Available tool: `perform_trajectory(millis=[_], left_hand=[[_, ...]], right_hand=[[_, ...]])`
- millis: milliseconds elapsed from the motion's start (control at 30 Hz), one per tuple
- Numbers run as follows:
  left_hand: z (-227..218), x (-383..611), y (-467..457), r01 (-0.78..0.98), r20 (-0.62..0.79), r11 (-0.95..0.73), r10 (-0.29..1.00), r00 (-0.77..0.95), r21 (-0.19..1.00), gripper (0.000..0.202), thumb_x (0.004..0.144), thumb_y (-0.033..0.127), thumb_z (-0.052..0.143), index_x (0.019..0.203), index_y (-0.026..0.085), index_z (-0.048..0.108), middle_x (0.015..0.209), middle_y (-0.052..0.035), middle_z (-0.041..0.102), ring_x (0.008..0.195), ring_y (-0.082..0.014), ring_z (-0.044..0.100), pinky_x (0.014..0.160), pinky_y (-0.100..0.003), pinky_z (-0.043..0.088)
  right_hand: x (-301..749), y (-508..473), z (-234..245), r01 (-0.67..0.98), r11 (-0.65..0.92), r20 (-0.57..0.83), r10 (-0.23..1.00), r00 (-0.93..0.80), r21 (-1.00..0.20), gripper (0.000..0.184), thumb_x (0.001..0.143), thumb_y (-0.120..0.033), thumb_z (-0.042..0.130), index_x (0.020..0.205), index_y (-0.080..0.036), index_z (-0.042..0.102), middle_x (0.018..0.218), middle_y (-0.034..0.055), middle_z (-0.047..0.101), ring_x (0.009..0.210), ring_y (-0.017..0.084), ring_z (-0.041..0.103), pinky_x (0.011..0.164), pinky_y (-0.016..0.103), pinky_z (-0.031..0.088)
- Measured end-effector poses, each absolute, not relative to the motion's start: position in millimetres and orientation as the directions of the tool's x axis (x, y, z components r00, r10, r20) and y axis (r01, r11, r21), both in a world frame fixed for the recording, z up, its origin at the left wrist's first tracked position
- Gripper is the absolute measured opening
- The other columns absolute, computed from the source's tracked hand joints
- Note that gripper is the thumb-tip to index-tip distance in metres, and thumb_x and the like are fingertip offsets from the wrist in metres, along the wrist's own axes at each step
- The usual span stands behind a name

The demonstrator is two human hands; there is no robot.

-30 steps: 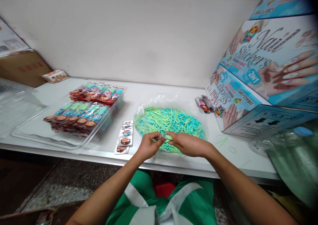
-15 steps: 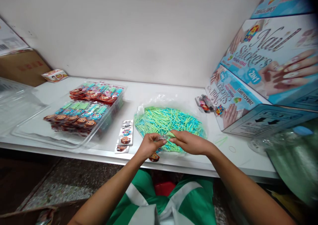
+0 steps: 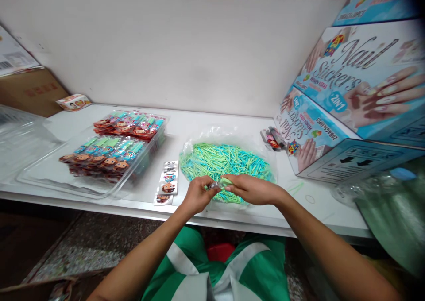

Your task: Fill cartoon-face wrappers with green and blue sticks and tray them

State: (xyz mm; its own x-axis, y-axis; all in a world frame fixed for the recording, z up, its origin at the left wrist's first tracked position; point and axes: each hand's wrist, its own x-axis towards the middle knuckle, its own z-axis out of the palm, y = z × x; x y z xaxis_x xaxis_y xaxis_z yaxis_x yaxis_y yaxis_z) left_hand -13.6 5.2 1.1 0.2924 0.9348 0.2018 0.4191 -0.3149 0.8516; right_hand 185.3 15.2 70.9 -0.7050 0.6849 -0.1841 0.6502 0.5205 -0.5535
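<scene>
My left hand (image 3: 198, 195) is closed in a pinch on a small clear plastic packet (image 3: 214, 186), most of it hidden by the fingers. Facing it, my right hand (image 3: 254, 190) pinches light green sticks (image 3: 226, 181) at the packet's edge; how many cannot be made out. Both hands hover over the near side of a clear bag (image 3: 215, 135) lying open, heaped with green and blue sticks (image 3: 229, 159). Left of the bag, flat printed packets (image 3: 168, 181) with a cartoon face overlap on the table.
A clear plastic tray (image 3: 114, 192) at left holds rows of filled packets (image 3: 113, 155). Nail Stickers boxes (image 3: 361, 75) are stacked at right, with small packets (image 3: 274, 139) beside them. A loose rubber band (image 3: 310, 199) lies near the table's front edge (image 3: 285, 223).
The cartoon-face end of the packet, which hung below my left hand, is now out of sight. My left hand has turned slightly, while my right hand stays almost in place.
</scene>
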Motion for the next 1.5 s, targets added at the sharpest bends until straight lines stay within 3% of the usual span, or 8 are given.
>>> perform_trajectory(millis=[267, 633, 833, 933, 1033, 1133, 1267, 1500], left_hand=[[-2, -15, 6, 0.421, 0.229, -0.361, 0.915, 0.331, 0.832, 0.015, 0.077, 0.031, 0.061, 0.071, 0.017, 0.064, 0.071, -0.002, 0.063, 0.069, -0.0145, 0.057, 0.068, -0.025, 0.039], [14, -9, -2, 0.65, 0.222, -0.655, 0.75, 0.623, 0.385, 0.016, 0.086, 0.023, 0.044, 0.092, 0.016, 0.057, 0.082, -0.0087, 0.061, 0.082, -0.0226, 0.055, 0.079, -0.037, 0.032], [9, -3, -10, 0.542, 0.129, -0.464, 0.83, 0.543, 0.701, 0.019, 0.09, 0.029, 0.035, 0.082, 0.018, 0.047, 0.076, -0.006, 0.057, 0.071, -0.0184, 0.053, 0.063, -0.028, 0.034], [4, -3, -12, 0.362, 0.082, -0.294, 0.862, 0.501, 0.884, 0.022, 0.09, 0.036, 0.037, 0.079, 0.019, 0.046, 0.073, -0.0026, 0.055, 0.067, -0.0149, 0.052, 0.06, -0.025, 0.035], [-1, 2, -12, 0.203, -0.022, -0.104, 0.842, 0.539, 0.973, 0.028, 0.088, 0.043, 0.041, 0.078, 0.018, 0.047, 0.069, -0.0008, 0.055, 0.059, -0.0112, 0.049, 0.054, -0.023, 0.036], [-5, 9, -12, 0.047, -0.105, 0.096, 0.806, 0.582, 0.994, 0.032, 0.084, 0.047, 0.047, 0.08, 0.016, 0.047, 0.067, 0.0002, 0.054, 0.051, -0.0081, 0.044, 0.049, -0.021, 0.035], [-6, 10, -11, -0.153, -0.2, 0.308, 0.85, 0.487, 0.939, 0.036, 0.078, 0.05, 0.055, 0.082, 0.014, 0.051, 0.068, 0.0006, 0.053, 0.049, -0.0064, 0.045, 0.049, -0.021, 0.037], [-6, 5, -11, -0.23, -0.213, 0.364, 0.841, 0.497, 0.902, 0.036, 0.076, 0.047, 0.06, 0.086, 0.013, 0.056, 0.069, -0.0002, 0.054, 0.051, -0.0069, 0.049, 0.052, -0.022, 0.04]], right_hand=[[182, 14, 71, 0.694, 0.532, -0.271, 0.663, -0.698, -0.486, 0.049, 0.093, -0.039, 0.033, 0.133, -0.012, 0.042, 0.119, 0.0174, 0.06, 0.105, 0.028, 0.058, 0.082, 0.035, 0.043], [167, 15, 56, 0.779, 0.583, -0.41, 0.668, -0.621, -0.231, 0.076, 0.08, -0.011, 0.046, 0.145, -0.002, 0.007, 0.098, 0.021, 0.067, 0.086, 0.027, 0.063, 0.066, 0.031, 0.045], [177, 27, 63, 0.665, 0.578, -0.255, 0.633, -0.731, -0.473, 0.07, 0.081, -0.031, 0.057, 0.141, -0.013, 0.028, 0.123, 0.0163, 0.056, 0.107, 0.026, 0.055, 0.081, 0.031, 0.043], [179, 29, 64, 0.639, 0.531, -0.16, 0.686, -0.71, -0.556, 0.041, 0.089, -0.043, 0.043, 0.12, -0.018, 0.052, 0.101, 0.0084, 0.065, 0.089, 0.02, 0.059, 0.073, 0.028, 0.042], [170, 27, 55, 0.715, 0.482, -0.031, 0.818, -0.574, -0.507, 0.037, 0.095, -0.04, 0.029, 0.09, -0.017, 0.058, 0.076, 0.0042, 0.062, 0.068, 0.015, 0.054, 0.064, 0.025, 0.037], [156, 25, 45, 0.724, 0.43, 0.061, 0.877, -0.476, -0.54, 0.035, 0.094, -0.041, 0.031, 0.085, -0.018, 0.055, 0.07, 0.0017, 0.058, 0.063, 0.013, 0.051, 0.06, 0.025, 0.035], [157, 24, 42, 0.515, 0.235, 0.061, 0.941, -0.332, -0.825, 0.037, 0.09, -0.048, 0.035, 0.098, -0.018, 0.055, 0.079, 0.0016, 0.06, 0.064, 0.012, 0.054, 0.059, 0.025, 0.04], [173, 15, 25, 0.231, 0.029, -0.057, 0.932, -0.357, -0.972, 0.026, 0.077, -0.041, 0.057, 0.081, -0.016, 0.061, 0.071, 0.0002, 0.058, 0.063, 0.011, 0.052, 0.058, 0.024, 0.045]])
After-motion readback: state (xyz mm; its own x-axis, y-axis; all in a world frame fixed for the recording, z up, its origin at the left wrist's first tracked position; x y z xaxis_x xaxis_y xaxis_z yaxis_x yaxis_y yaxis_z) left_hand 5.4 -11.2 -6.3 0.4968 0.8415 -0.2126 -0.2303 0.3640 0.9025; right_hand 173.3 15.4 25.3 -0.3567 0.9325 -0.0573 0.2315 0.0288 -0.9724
